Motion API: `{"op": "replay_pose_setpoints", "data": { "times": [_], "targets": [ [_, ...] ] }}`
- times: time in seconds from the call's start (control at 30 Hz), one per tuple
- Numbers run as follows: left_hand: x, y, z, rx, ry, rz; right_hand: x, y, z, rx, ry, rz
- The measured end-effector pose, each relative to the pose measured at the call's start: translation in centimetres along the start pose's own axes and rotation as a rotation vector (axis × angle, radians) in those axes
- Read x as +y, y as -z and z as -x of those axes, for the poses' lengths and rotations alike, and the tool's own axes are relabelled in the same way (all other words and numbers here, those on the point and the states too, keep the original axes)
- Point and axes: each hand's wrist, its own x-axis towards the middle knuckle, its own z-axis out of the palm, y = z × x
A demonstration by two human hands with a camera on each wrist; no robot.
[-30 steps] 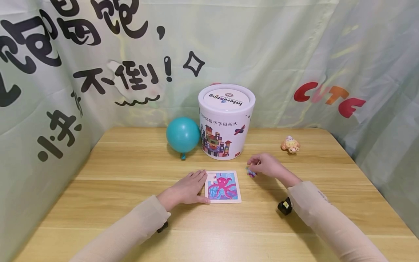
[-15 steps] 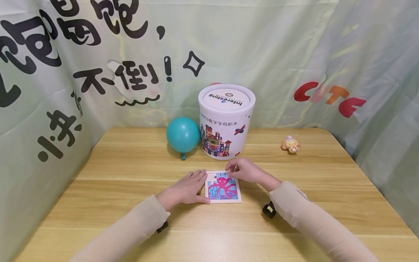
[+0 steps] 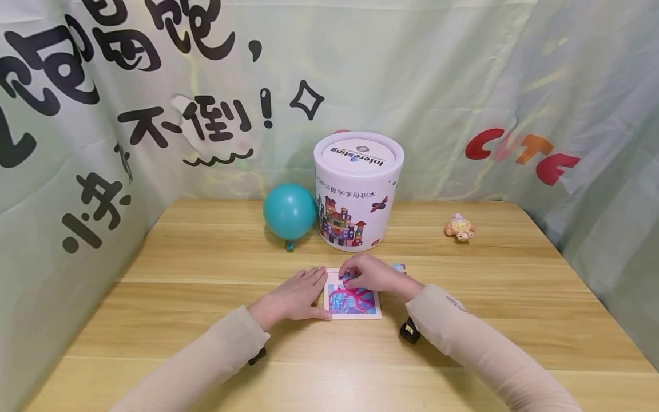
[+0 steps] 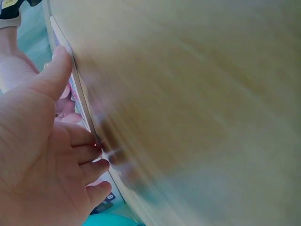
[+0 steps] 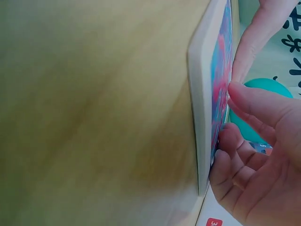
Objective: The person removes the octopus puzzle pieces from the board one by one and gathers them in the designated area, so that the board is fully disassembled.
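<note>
A square octopus jigsaw puzzle (image 3: 355,302) in a pale frame lies on the table, with a bare gap at its upper left. My left hand (image 3: 296,297) lies flat along its left side, thumb at the lower corner; the left wrist view shows thumb and fingertips at the frame's edge. Over the puzzle's upper part, my right hand (image 3: 373,273) pinches a puzzle piece (image 3: 346,277) beside the gap, mostly hidden by the fingers. In the right wrist view its curled fingers (image 5: 225,139) and thumb meet the picture surface. A loose piece (image 3: 399,267) lies behind the right wrist.
A teal balloon (image 3: 290,212) and a tall white block bucket (image 3: 357,194) stand behind the puzzle. Farther right sits a small plush-like figure (image 3: 460,228). A printed cloth (image 3: 412,74) hangs around the table's back and sides.
My right hand has moved left from beside the loose piece onto the puzzle's upper part. The loose piece shows again behind the wrist. My left hand has stayed on the frame.
</note>
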Motion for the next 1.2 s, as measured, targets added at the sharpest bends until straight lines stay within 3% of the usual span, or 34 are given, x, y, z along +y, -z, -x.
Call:
{"op": "replay_pose_setpoints", "data": {
  "times": [0.5,0.7,0.8,0.93,1.2],
  "targets": [
    [0.2,-0.1,-0.1,-0.002,0.015,0.002,-0.3,-0.2,-0.1,0.021,-0.08,-0.019],
    [0.1,-0.2,-0.2,-0.002,0.013,0.007,-0.2,-0.2,0.0,0.036,-0.042,-0.03],
    [0.1,-0.2,-0.2,-0.001,0.011,0.002,-0.1,-0.2,0.0,0.057,-0.068,-0.035],
    [0.0,-0.2,-0.2,-0.004,0.011,-0.005,0.2,-0.1,0.2,0.083,-0.097,-0.071],
    [0.1,-0.1,-0.2,-0.005,0.01,-0.001,1.0,0.2,0.8,0.111,-0.077,-0.176]
  ]
}}
